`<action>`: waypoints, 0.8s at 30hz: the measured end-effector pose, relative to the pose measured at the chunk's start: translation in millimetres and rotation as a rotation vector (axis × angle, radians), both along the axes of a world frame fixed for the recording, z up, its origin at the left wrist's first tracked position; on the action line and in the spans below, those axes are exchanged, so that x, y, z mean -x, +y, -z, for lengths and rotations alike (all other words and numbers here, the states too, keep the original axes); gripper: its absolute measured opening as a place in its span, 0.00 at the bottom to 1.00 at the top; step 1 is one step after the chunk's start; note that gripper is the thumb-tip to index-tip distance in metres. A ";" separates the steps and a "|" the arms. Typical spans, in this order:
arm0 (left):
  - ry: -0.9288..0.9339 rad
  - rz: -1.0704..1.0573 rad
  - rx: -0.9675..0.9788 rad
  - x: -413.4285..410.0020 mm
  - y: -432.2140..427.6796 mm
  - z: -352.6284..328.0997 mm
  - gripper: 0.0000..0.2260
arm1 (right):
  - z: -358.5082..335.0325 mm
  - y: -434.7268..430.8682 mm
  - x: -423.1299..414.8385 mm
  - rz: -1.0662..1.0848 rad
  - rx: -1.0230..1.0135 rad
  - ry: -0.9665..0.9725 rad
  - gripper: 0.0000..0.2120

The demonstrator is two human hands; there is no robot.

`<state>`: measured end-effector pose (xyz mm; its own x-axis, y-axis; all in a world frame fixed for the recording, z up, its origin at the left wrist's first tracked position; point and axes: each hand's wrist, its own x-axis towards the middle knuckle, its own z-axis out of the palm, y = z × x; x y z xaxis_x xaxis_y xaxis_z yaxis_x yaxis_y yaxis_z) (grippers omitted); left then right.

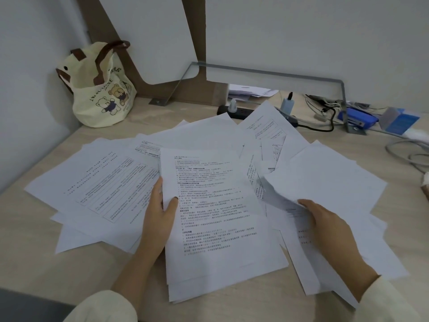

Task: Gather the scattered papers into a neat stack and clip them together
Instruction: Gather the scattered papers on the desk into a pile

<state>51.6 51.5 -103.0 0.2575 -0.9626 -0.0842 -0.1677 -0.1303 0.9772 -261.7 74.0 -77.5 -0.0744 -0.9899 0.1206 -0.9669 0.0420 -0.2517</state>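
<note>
Left hand (160,212) pinching the centre stack (216,205) at its edge, right hand (329,231) gripping a lifted sheet (325,182).

Two hands in view: left hand (160,212) and right hand (329,231). Papers (216,205) are spread over the worktop (69,275), easily a dozen sheets, but they overlap so much I can't count exactly. One tote bag (102,89), one black power strip (234,110), one blue stapler (357,119).
</note>
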 end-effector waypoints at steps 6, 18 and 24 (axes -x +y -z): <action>-0.005 -0.018 -0.018 0.0 -0.3 0.2 0.27 | -64.6 3.6 -19.5 0.010 0.208 -0.404 0.08; -0.024 -0.023 -0.006 1.5 -0.3 -2.7 0.23 | -78.2 -1.5 -21.8 -0.046 0.013 -1.782 0.18; -0.001 -0.020 0.042 1.8 0.0 -5.5 0.22 | -15.7 1.1 -21.4 0.161 -0.171 -1.845 0.19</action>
<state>49.8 51.5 -97.5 0.2769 -0.9599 -0.0437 -0.1663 -0.0926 0.9817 -240.2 75.1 -61.8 -0.0617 -0.9520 -0.2998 0.5060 0.2291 -0.8316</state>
